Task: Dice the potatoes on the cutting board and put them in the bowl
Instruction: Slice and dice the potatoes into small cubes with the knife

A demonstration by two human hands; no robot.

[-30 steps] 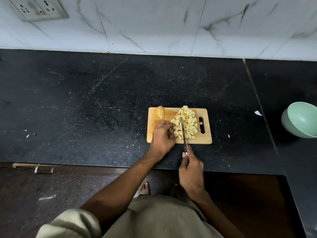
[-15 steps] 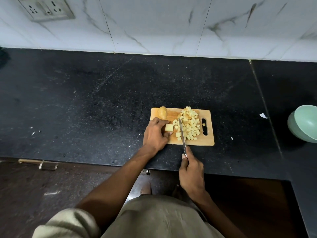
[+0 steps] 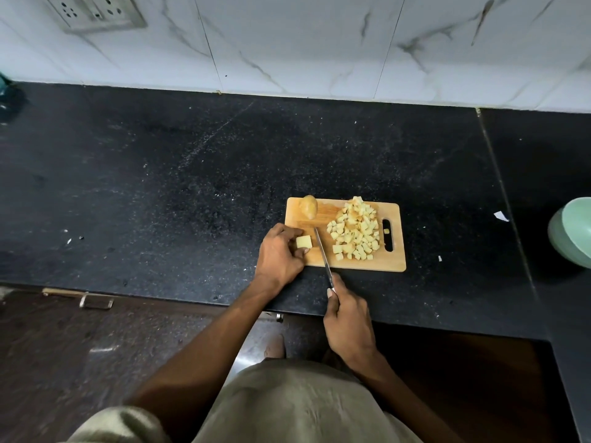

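A wooden cutting board lies on the black counter. A heap of diced potato covers its right half. An uncut potato piece sits at the board's back left corner. My left hand pinches a pale potato chunk at the board's left front. My right hand grips the handle of a knife; the blade lies just right of the chunk, pointing away from me. A light green bowl stands at the far right, cut off by the frame edge.
The black counter stretches wide to the left of the board. A white tiled wall with a socket plate runs along the back. Small white scraps lie between board and bowl. A drawer handle shows below the counter edge.
My left hand has drawn back from the diced heap to the board's left front, bringing one chunk with it. The knife has followed leftward, away from the heap.
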